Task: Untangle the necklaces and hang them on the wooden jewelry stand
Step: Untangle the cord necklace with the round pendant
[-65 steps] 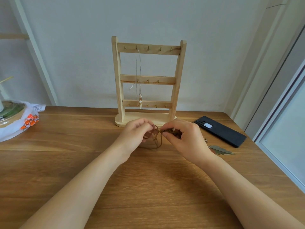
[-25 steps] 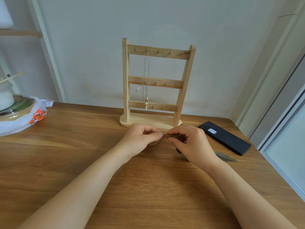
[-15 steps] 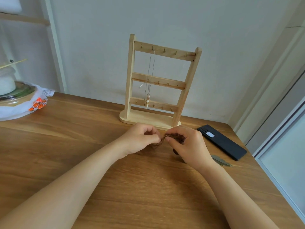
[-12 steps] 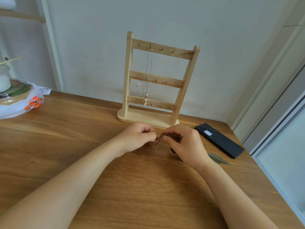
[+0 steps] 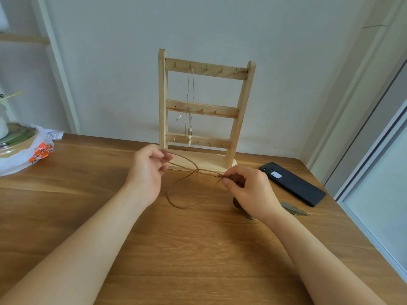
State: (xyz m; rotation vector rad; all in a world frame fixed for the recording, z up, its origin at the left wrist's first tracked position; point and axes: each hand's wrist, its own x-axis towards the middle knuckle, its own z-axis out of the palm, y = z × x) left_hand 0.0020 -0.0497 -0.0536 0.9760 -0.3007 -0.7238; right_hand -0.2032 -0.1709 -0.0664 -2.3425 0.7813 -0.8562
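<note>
A brown cord necklace point(image 5: 187, 168) stretches between my two hands above the table. My left hand point(image 5: 147, 170) pinches one end of the cord, and my right hand point(image 5: 248, 188) pinches the knotted, tangled end. A loose loop of the cord hangs down onto the wood between them. Behind my hands stands the wooden jewelry stand point(image 5: 163, 102), three rails with small hooks. A thin pale necklace point(image 5: 189, 119) with a small pendant hangs from a hook on its top rail.
A black phone point(image 5: 293, 183) lies on the table point(image 5: 198, 249) to the right, with a grey leaf-shaped piece point(image 5: 294, 209) just in front of it. A white bag with orange print point(image 5: 39, 150) and a lidded dish sit at the far left. A wall lies close behind the stand.
My hands were close together over the tangle; now my left hand has pulled away to the left, drawing the brown cord out taut and leaving a loop hanging.
</note>
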